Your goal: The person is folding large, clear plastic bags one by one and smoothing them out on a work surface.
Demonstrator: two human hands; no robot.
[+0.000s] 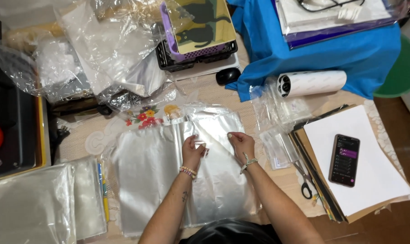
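Note:
A stack of clear plastic bags (146,176) lies flat in front of me on the table. My left hand (193,151) pinches the top edge of the uppermost bag (218,180) between thumb and fingers. My right hand (242,143) rests on the same bag just to the right, with its fingertips pressing near the bag's upper edge. Both wrists wear bracelets.
More plastic bags (33,208) lie at the left, crumpled plastic (101,49) behind. A black mouse (227,75), a white roll (311,83), blue cloth (318,49) and baskets (196,49) stand at the back. Scissors (304,180), white paper (349,158) and a phone (344,160) lie at the right.

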